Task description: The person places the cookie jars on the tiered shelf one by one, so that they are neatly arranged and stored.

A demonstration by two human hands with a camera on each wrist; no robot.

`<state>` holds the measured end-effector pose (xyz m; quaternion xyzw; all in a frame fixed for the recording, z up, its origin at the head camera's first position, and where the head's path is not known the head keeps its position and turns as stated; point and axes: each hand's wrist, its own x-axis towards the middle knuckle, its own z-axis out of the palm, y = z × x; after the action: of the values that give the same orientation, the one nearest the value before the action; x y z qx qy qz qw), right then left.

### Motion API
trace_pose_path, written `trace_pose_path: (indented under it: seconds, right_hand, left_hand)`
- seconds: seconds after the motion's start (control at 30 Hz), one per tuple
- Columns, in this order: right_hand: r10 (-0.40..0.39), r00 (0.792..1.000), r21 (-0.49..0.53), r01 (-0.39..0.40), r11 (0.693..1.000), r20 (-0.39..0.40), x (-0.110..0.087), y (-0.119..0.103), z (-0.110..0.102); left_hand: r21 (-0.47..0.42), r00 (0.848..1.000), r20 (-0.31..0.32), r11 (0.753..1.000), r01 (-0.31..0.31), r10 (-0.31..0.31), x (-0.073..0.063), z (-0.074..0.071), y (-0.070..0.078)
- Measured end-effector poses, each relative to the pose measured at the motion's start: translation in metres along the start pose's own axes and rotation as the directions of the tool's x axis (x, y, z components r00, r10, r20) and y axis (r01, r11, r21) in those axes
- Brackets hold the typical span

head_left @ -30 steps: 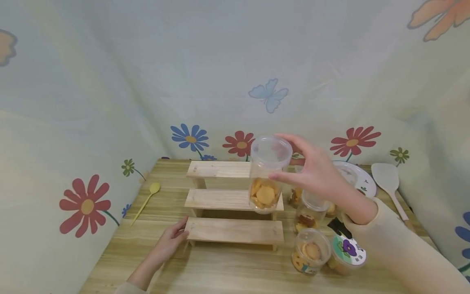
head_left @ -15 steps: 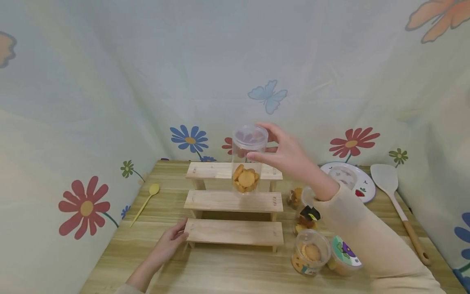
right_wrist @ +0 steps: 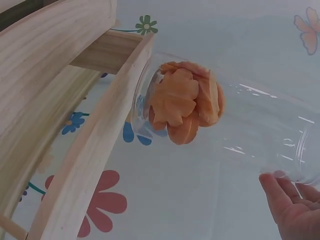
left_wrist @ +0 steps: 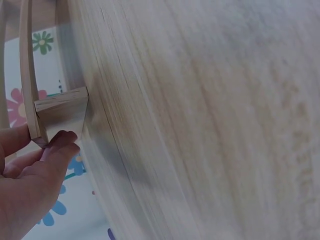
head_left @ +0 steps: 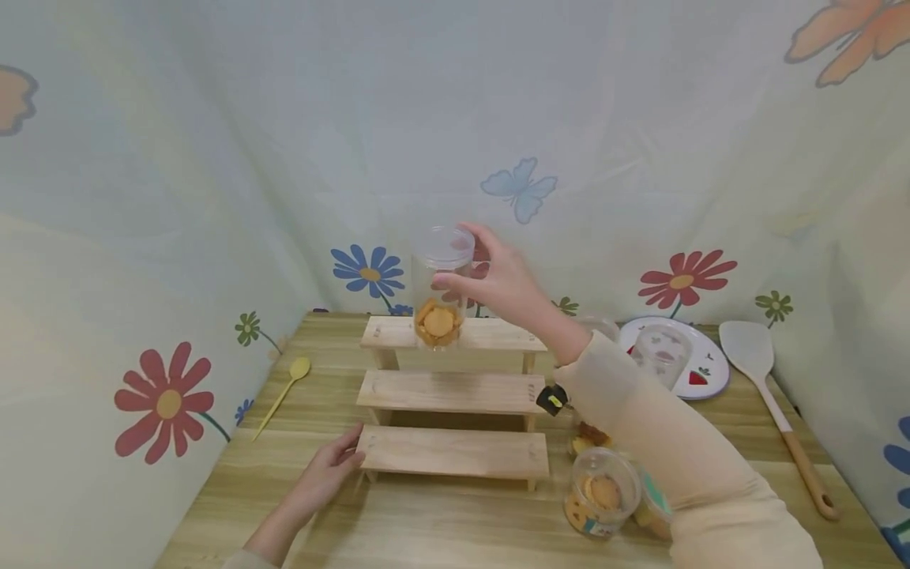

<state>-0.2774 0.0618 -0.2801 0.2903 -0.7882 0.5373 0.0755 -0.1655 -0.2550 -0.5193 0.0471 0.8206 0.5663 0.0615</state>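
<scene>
In the head view my right hand (head_left: 501, 284) grips a tall clear jar (head_left: 438, 320) near its lid, with yellow-orange cookies in the bottom. The jar stands upright and overlaps the top board of a three-step wooden shelf (head_left: 455, 450). From the right wrist, the jar's base lies right at that board's edge, with flower-shaped cookies (right_wrist: 180, 97) inside and fingertips (right_wrist: 274, 192) close to the lid end. My left hand (head_left: 329, 470) holds the left end of the lowest board; in the left wrist view, thumb and fingers pinch the board's end (left_wrist: 40, 132).
Right of the shelf stand a short cookie jar (head_left: 603, 491) and other tubs partly hidden by my right sleeve (head_left: 661, 427). Farther back lies a white plate (head_left: 711, 356) bearing a clear container, beside a spatula (head_left: 764, 379). A yellow spoon (head_left: 284, 395) lies at left.
My right hand has carried the jar left and back, from in front of the middle board to the top board. The left hand has stayed at the shelf's end.
</scene>
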Motion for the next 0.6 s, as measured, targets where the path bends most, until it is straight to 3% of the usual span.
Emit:
trace_pose_path:
  seconds: [0.07, 0.4, 0.6]
  right_hand:
    - [0.013, 1.0, 0.041, -0.013, 0.999, 0.008, 0.005, 0.002, 0.007]
    - [0.066, 0.998, 0.044, -0.067, 0.997, 0.009, 0.027, 0.007, 0.034]
    - [0.098, 0.995, -0.061, -0.099, 0.993, -0.007, 0.037, 0.009, 0.044]
  left_hand:
    - [-0.001, 1.0, 0.0, 1.0, -0.003, 0.003, 0.0, 0.0, 0.0]
    - [0.007, 1.0, 0.003, 1.0, -0.011, 0.01, 0.0, -0.001, -0.003]
    - [0.011, 1.0, 0.01, 1.0, -0.021, 0.02, 0.002, -0.001, -0.004]
